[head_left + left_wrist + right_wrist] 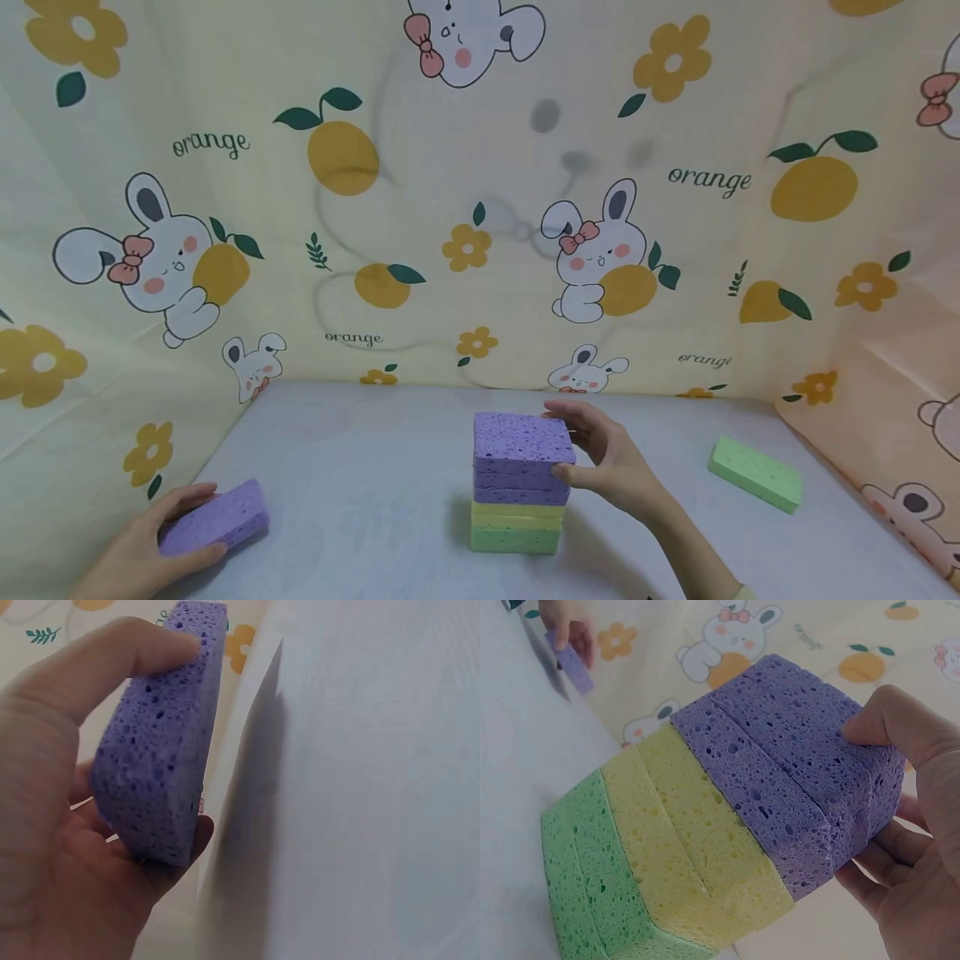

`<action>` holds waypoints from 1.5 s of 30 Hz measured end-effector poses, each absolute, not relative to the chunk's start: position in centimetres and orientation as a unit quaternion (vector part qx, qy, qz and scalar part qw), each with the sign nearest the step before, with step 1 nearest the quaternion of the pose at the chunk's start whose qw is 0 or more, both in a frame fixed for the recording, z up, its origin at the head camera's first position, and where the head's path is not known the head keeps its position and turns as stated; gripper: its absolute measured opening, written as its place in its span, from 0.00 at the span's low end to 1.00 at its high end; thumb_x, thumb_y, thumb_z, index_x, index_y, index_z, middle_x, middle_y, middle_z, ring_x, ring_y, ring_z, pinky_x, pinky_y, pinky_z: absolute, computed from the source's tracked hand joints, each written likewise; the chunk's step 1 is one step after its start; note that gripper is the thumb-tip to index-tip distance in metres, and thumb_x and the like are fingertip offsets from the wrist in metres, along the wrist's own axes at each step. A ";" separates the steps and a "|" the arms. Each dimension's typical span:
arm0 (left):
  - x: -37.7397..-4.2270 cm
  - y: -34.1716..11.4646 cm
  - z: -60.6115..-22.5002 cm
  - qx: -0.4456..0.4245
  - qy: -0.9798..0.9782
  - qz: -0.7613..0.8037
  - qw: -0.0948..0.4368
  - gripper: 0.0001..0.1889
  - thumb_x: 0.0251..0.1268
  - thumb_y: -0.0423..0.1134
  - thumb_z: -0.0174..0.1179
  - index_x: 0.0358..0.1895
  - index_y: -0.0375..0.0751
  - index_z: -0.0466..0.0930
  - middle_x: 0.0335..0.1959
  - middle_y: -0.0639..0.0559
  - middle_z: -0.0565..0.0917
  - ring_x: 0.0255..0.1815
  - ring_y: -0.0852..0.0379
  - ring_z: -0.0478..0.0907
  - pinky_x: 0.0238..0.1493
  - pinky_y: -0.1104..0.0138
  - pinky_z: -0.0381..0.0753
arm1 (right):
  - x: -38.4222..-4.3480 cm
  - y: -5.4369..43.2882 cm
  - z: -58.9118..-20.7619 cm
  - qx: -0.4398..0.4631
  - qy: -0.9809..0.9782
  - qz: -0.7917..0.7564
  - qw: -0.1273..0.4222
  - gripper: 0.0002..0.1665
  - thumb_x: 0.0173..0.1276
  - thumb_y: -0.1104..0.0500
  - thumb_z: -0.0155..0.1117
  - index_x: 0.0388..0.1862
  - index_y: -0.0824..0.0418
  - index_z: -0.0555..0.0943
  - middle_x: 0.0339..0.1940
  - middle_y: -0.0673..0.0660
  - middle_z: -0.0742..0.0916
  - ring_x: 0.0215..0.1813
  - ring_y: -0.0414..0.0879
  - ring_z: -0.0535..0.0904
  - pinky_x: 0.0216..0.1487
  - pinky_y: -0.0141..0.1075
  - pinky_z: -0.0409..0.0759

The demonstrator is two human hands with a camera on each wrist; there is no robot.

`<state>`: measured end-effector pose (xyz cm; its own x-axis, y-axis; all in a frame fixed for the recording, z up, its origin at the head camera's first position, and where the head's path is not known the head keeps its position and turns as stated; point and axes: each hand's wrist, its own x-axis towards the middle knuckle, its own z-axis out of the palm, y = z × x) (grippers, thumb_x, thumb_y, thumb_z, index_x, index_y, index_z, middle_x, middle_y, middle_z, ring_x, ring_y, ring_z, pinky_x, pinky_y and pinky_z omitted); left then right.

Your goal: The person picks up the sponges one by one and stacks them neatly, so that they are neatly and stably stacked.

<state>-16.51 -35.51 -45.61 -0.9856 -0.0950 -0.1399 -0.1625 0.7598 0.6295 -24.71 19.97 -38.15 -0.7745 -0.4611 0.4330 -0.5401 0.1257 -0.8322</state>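
My left hand (155, 542) grips a purple sponge (225, 518) at the table's left side, thumb on one face and fingers on the other. In the left wrist view that sponge (150, 761) stands tilted beside the white surface, with a shadow next to it. Near the middle rises a stack of sponges: green (514, 540) at the bottom, yellow (517, 513) above, purple (522, 437) on top. My right hand (611, 462) pinches the purple part from the right side, as the right wrist view shows with the thumb on the upper purple sponge (795, 712).
A loose green sponge (754, 473) lies flat on the white table (360, 467) at the right. A cloth (465, 325) printed with rabbits and oranges hangs behind the table and along both sides.
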 end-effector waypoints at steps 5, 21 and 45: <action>-16.3 -35.0 -45.3 -0.069 0.938 0.337 0.037 0.57 0.49 0.68 0.69 0.73 0.32 0.56 0.67 0.27 0.65 0.61 0.31 0.66 0.56 0.43 0.73 | -24.7 20.0 -38.1 0.333 -0.751 0.570 0.034 0.42 0.53 0.71 0.74 0.68 0.57 0.71 0.61 0.60 0.78 0.61 0.55 0.75 0.64 0.35 0.73; -15.7 -34.2 -44.9 -0.061 0.936 0.347 0.009 0.56 0.50 0.68 0.68 0.74 0.35 0.55 0.68 0.30 0.65 0.61 0.32 0.66 0.56 0.45 0.74 | -24.7 19.9 -38.1 0.338 -0.745 0.574 0.032 0.41 0.54 0.71 0.73 0.68 0.58 0.71 0.60 0.60 0.79 0.60 0.56 0.75 0.64 0.35 0.73; -16.0 -32.8 -44.4 -0.070 0.926 0.371 0.002 0.56 0.50 0.69 0.66 0.73 0.34 0.56 0.68 0.31 0.64 0.63 0.33 0.65 0.57 0.45 0.75 | -24.7 20.0 -38.2 0.331 -0.747 0.576 0.030 0.41 0.54 0.70 0.74 0.68 0.58 0.71 0.60 0.60 0.79 0.60 0.56 0.75 0.63 0.36 0.73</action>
<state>-16.05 -32.76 -44.37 -0.9902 -0.1275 -0.0565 -0.1312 0.7144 0.6874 -24.69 19.97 -38.23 -0.7788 -0.4597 0.4267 -0.5299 0.1182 -0.8398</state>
